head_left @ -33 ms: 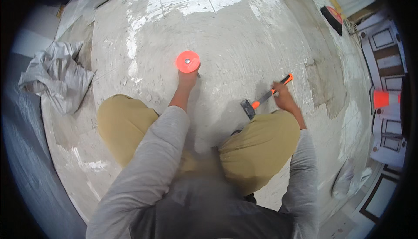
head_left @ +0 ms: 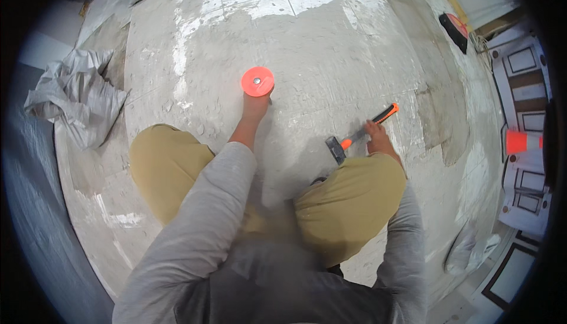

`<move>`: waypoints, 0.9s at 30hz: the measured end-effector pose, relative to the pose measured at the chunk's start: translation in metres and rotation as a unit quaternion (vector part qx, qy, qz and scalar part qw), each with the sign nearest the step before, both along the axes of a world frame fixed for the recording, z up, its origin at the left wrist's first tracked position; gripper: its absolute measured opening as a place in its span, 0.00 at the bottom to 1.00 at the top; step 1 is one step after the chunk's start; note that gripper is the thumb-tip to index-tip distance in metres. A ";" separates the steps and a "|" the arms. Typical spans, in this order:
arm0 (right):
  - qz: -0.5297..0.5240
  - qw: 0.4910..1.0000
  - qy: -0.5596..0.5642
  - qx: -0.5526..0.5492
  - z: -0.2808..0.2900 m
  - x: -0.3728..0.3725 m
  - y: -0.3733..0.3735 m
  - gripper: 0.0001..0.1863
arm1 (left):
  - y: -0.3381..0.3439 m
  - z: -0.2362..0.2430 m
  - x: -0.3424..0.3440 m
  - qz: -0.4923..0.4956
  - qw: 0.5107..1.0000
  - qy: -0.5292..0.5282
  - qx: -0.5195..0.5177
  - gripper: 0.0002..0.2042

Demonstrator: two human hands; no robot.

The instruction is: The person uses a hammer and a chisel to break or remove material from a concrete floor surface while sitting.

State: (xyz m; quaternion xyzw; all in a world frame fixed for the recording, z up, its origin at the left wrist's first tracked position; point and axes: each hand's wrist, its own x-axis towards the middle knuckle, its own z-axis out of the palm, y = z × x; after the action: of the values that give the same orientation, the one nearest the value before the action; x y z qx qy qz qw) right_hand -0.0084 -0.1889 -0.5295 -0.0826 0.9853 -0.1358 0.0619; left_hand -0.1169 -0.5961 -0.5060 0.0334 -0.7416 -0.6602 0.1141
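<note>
My left hand (head_left: 255, 107) is wrapped round a chisel below its round orange hand guard (head_left: 257, 82). The metal striking end shows at the middle of the guard, and the hand hides most of the shaft. To the right, a hammer (head_left: 354, 137) with a dark head and an orange-and-black handle slants above the floor by my right knee. My right hand (head_left: 380, 139) has its fingers closed over the middle of that handle, slightly blurred. The hammer's head points toward my left and the handle's end points away to the right.
Scraped grey flooring (head_left: 307, 46) with white patches spreads around me. A crumpled pale sack (head_left: 80, 99) lies at left beside grey-blue sheeting (head_left: 35, 170). Far right are a brush head (head_left: 455, 33), an orange-and-white cone-like object (head_left: 522, 142) and panelled doors (head_left: 525, 88). A plastic bag (head_left: 463, 250) lies lower right.
My right hand has shifted along the hammer handle, nearer to my knee and the hammer's head. The left hand and chisel stay in nearly the same place.
</note>
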 end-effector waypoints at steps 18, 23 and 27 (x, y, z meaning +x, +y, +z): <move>0.025 0.989 0.011 0.147 -0.032 -0.004 -0.026 0.17 | -0.012 -0.004 -0.010 0.019 0.998 -0.054 -0.026 0.10; 0.074 0.973 -0.017 0.217 -0.027 -0.015 -0.026 0.13 | -0.018 -0.006 -0.012 0.032 0.998 -0.050 0.005 0.09; 0.105 0.970 -0.105 0.190 -0.008 -0.011 -0.017 0.15 | -0.031 -0.022 -0.017 0.025 0.998 -0.033 0.037 0.08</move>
State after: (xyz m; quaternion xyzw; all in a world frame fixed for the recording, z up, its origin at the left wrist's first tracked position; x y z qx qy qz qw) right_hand -0.0190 -0.2060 -0.5373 -0.1580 0.9669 0.0538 0.1931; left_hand -0.1337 -0.6268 -0.5275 0.0776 -0.7187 -0.6830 0.1050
